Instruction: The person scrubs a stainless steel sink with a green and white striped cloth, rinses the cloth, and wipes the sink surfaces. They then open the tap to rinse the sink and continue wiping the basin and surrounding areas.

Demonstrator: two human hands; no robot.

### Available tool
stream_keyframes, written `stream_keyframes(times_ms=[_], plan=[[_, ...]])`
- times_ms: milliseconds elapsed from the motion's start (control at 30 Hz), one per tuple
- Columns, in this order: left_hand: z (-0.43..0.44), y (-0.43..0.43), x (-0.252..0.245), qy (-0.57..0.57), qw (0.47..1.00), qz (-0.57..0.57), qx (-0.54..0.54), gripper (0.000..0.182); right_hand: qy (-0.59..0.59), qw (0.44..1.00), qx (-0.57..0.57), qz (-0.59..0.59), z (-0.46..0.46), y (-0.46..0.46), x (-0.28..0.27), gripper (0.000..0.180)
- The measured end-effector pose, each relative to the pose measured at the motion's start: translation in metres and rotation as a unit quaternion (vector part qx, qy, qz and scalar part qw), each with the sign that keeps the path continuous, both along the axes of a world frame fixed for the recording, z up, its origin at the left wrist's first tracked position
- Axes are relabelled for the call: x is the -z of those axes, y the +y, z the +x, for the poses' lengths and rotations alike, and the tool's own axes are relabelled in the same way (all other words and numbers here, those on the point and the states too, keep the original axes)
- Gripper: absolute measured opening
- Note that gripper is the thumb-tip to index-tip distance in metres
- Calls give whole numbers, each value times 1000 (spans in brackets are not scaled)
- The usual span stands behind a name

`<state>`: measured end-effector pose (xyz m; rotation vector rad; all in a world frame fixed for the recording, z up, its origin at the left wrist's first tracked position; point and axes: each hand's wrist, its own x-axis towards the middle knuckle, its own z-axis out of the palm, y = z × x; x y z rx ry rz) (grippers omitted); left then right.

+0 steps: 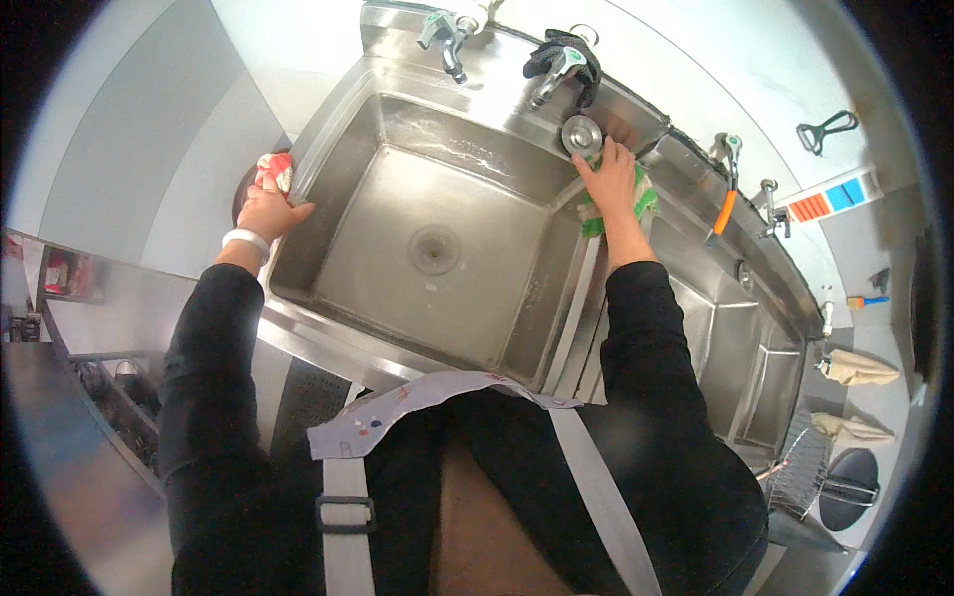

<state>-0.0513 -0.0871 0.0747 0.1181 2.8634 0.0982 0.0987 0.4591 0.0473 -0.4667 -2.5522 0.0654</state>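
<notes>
My left hand (270,212) is at the left rim of a stainless steel sink basin (440,201), its fingers on a red-and-white cloth (276,173). The thumb points towards the basin, and part of the cloth is hidden under the palm. At the far right corner, my right hand (613,181) lies over a green-and-white cloth (644,195) on the ledge between two basins. A round metal sink strainer (581,135) rests just beyond its fingertips. The basin floor is wet around a round drain (434,250).
Two taps (449,45) (557,77) stand over the back edge, the second draped with a dark glove (553,54). More basins (693,316) lie to the right, below an orange-handled tap (726,208). A peeler (827,132) and pale cloths (861,367) hang on the wall.
</notes>
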Motion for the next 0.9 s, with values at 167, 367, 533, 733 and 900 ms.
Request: stream_keyframes(times_ms=[167,367,533,733,900], plan=[[1,1,0,20,1000,-5,7,120,-4,1000,-5,26,-7,-6,-10,69],[4,2,-2,33,999,-5,5,114,-65,996,25,49,-10,-16,-17,61],[1,2,-2,13,1000,0,-1,118,-110,990,60,66,-8,-22,-19,60],[0,3,-2,1,1000,-8,-3,121,-116,990,64,45,-7,-25,-18,60],[0,2,-3,-4,1000,-5,-6,121,-118,991,66,26,-11,-11,-5,55]])
